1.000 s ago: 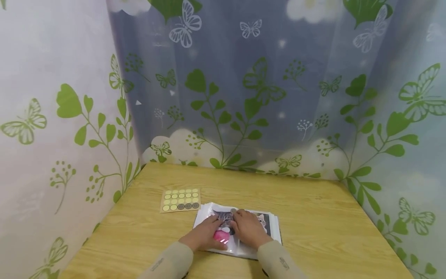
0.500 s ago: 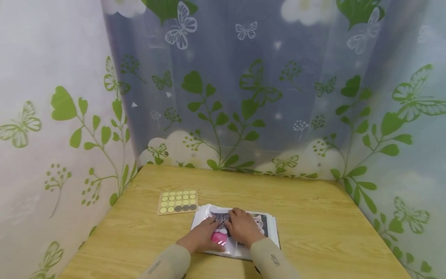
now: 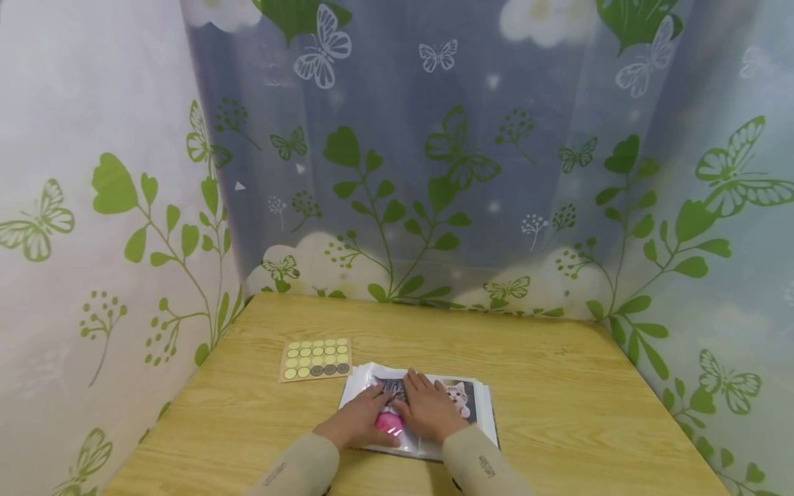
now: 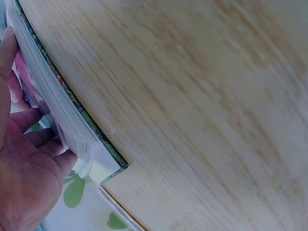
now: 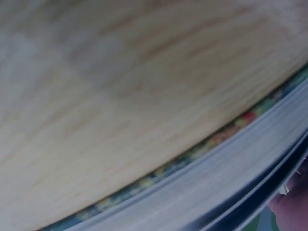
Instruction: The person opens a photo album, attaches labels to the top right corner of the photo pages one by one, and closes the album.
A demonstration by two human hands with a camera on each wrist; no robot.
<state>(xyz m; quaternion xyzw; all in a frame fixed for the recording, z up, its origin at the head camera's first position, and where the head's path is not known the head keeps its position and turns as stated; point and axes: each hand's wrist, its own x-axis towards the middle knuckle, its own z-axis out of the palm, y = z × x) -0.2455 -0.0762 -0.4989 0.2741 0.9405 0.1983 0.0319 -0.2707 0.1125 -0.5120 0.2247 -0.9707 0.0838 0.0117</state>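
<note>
sliding a little leftward since a moment ago, the right hand (image 3: 428, 412) now uncovers more of the kitten photo; both it and the left hand (image 3: 360, 418) press flat, fingers straight, on the glossy plastic-sleeved photo album (image 3: 477, 406) beneath them; beyond the left fingertips lies a beige sheet of round stickers (image 3: 316, 358) on the pale wooden table (image 3: 558, 386); nothing blocks them.

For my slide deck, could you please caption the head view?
Both hands, left hand and right hand, rest flat on a photo album on a wooden table, beside a sticker sheet.
</note>
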